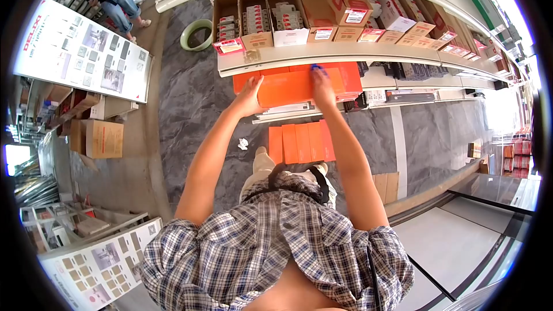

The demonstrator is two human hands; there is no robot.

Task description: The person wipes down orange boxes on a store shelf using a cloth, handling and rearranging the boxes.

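An orange box (288, 88) lies lengthwise between my two hands at the front of a lower shelf. My left hand (249, 98) grips its left end, thumb on top. My right hand (322, 87) is at its right part, with something small and blue at the fingertips; the fingers are slightly blurred. More orange boxes (349, 75) sit behind and to the right, partly hidden under the shelf above. Below, several orange boxes (296, 143) stand in a row on the floor near my feet.
Open cartons of small packages line the upper shelf (345, 52). A green round tub (196, 35) and crumpled white paper (243, 144) are on the floor. A display board (86, 52) and a cardboard box (103, 139) stand left. Another person (118, 3) is at the far upper left.
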